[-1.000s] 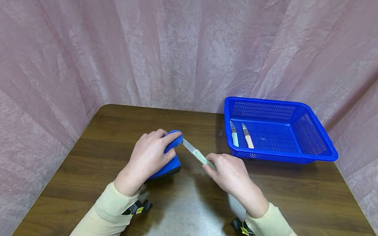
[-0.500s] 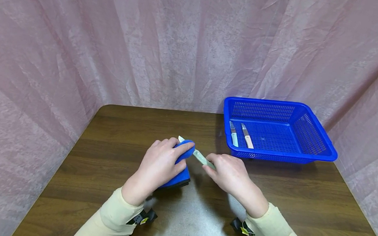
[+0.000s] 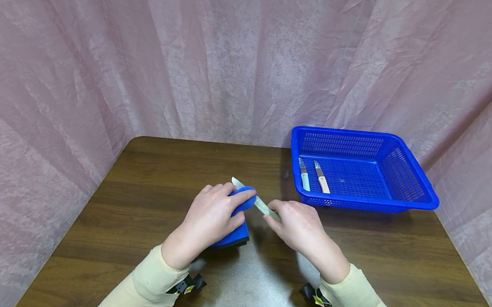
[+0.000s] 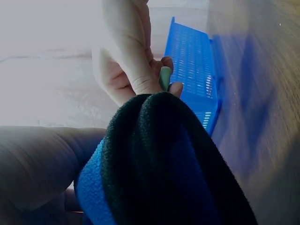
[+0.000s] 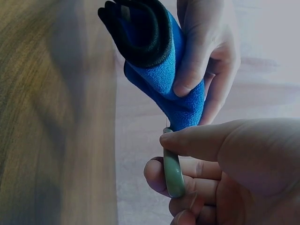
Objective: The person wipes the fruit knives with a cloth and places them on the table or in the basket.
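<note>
In the head view my left hand pinches a folded blue cloth with dark edging, wrapped around a knife's blade. The blade tip pokes out past the cloth at upper left. My right hand grips the pale green handle of that knife. From the right wrist view, thumb and fingers hold the green handle, and the cloth reaches down to its upper end. The left wrist view has the cloth's dark edge in front, covering most of the knife.
A blue plastic basket stands at the back right of the wooden table. Two small knives lie inside it, one with a pale blue handle, one with a cream handle. Pink curtains hang behind the table.
My left hand has slid the cloth right and toward me along the blade, up near the handle, so the tip now shows beyond it. The right hand has stayed in place.
</note>
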A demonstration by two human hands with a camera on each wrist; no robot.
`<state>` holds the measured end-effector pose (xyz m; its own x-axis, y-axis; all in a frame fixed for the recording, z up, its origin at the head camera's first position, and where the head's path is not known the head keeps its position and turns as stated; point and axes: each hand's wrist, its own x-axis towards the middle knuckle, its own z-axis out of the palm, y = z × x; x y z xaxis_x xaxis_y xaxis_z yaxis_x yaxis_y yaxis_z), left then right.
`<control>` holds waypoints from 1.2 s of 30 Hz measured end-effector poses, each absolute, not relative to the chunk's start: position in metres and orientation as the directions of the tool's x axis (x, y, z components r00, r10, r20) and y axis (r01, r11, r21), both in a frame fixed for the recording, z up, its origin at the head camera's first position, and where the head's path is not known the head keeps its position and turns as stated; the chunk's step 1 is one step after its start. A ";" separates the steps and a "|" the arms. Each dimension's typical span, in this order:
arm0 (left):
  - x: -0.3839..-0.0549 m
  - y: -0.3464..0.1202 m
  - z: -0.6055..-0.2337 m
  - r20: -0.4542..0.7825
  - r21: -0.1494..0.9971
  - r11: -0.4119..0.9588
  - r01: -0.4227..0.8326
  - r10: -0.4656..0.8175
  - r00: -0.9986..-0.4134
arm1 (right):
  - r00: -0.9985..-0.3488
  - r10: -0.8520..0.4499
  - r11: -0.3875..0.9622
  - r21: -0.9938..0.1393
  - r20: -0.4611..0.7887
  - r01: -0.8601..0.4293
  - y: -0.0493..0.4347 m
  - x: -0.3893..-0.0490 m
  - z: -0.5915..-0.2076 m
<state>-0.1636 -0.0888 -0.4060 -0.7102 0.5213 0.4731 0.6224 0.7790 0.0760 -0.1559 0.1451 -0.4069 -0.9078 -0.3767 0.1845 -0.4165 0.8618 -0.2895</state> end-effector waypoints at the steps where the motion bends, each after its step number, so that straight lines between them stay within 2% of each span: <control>1: -0.164 -0.089 -0.406 0.470 0.076 0.780 0.621 0.521 -0.712 | -0.908 -0.377 0.862 -0.290 0.184 -0.417 0.145 -0.156 -0.407; 36: -0.179 -0.111 -0.399 0.409 0.133 0.839 0.527 0.438 -0.800 | -0.894 -0.410 0.844 -0.298 0.180 -0.447 0.147 -0.156 -0.405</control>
<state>-0.1792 -0.1109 -0.3992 -0.8004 0.4381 0.4091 0.5274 0.8391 0.1332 -0.1557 0.1467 -0.4054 -0.8942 -0.4100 0.1797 -0.4467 0.8438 -0.2976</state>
